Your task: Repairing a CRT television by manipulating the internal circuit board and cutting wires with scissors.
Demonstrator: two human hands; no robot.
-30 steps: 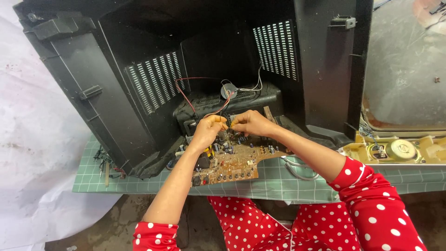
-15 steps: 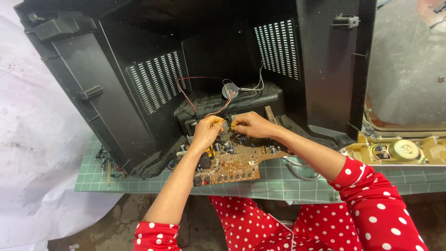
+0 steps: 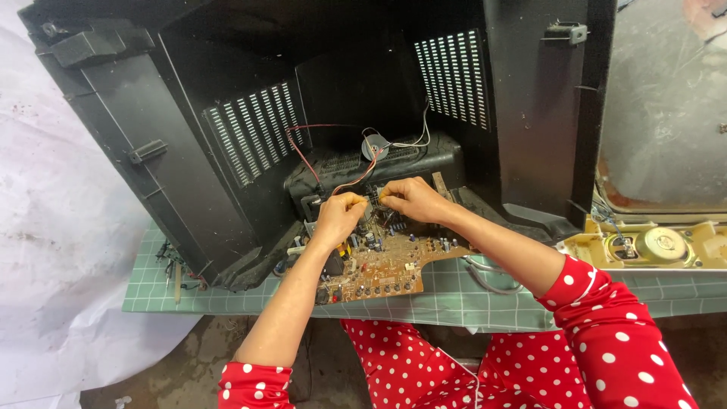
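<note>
I count one circuit board, one black casing, two vent grilles, one round speaker, two hands of mine.

White sheet, green gridded mat, dirt floor

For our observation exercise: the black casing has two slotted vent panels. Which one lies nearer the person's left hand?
The lower, left-side vent panel, slanting beside the red wire; the other vent panel sits higher on the right, farther from the left hand.
</note>
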